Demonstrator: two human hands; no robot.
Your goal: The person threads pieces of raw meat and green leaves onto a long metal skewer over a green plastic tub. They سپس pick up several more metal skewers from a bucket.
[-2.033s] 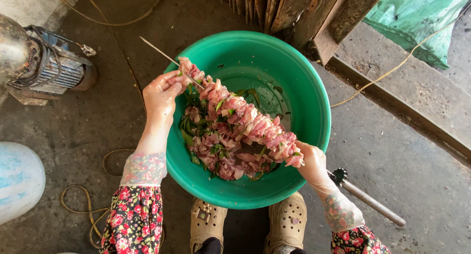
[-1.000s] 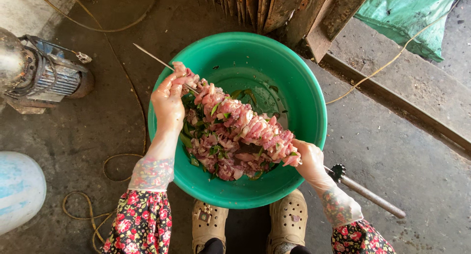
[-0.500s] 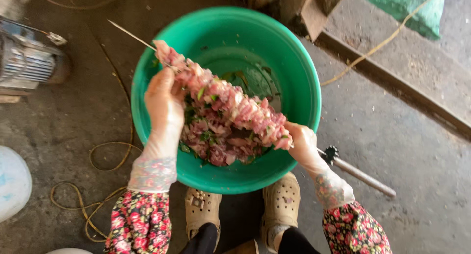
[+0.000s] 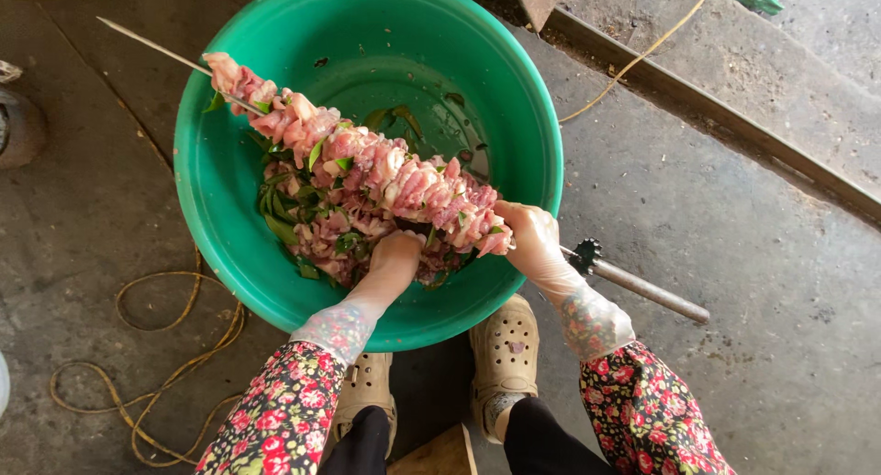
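**Left hand drops from the skewer into the bowl**

Head view: Half a second ago the left hand lay over the upper part of the loaded skewer; now the left hand [image 4: 396, 255] has come down under it and presses into the loose pile of raw pink meat and green leaves [image 4: 317, 232] in the round green plastic bowl [image 4: 514, 117]. Its fingers are buried in the pile, so I cannot tell whether they are clenched on anything. The right hand [image 4: 535, 241], in a thin clear glove, is clenched around the lower end of the long metal skewer packed with raw meat pieces [image 4: 385, 172], as before. The skewer lies slantwise above the bowl, its bare pointed tip past the upper-left rim. The camera has closed in: the bowl fills more of the picture.

No packages, labels or signs can be made out. A coiled tan rope [image 4: 174, 346] lies on the grey concrete floor [image 4: 734, 255] left of the bowl, and two beige perforated clogs [image 4: 503, 346] stand just below it.
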